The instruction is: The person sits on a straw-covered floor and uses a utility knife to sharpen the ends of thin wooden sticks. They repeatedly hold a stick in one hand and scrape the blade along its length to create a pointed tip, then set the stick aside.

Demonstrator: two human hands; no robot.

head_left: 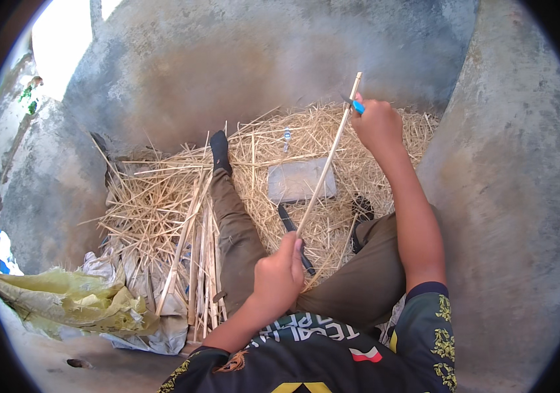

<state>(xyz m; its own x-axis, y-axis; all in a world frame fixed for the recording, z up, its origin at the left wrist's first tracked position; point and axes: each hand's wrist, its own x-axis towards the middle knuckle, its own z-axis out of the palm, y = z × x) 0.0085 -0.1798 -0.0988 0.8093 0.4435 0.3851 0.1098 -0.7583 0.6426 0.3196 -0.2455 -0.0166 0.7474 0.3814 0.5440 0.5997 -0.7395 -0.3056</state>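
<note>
Over straw (306, 147) by grey wall (260, 59), grips stick (336, 145) slanting from frame's centre to upper right, low down in left hand (280, 274); clasps blue knife (358, 107) in right hand (379, 124) near stick's top.

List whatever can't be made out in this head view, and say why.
All in the head view:
Stick: lower end hidden by the left hand.
Blue handle: partly covered by the right hand.
Dark knife: partly hidden behind the left hand.
Blue-and-white thing on the straw: too small to identify.
Bright patch, upper left: washed out by glare.
</note>
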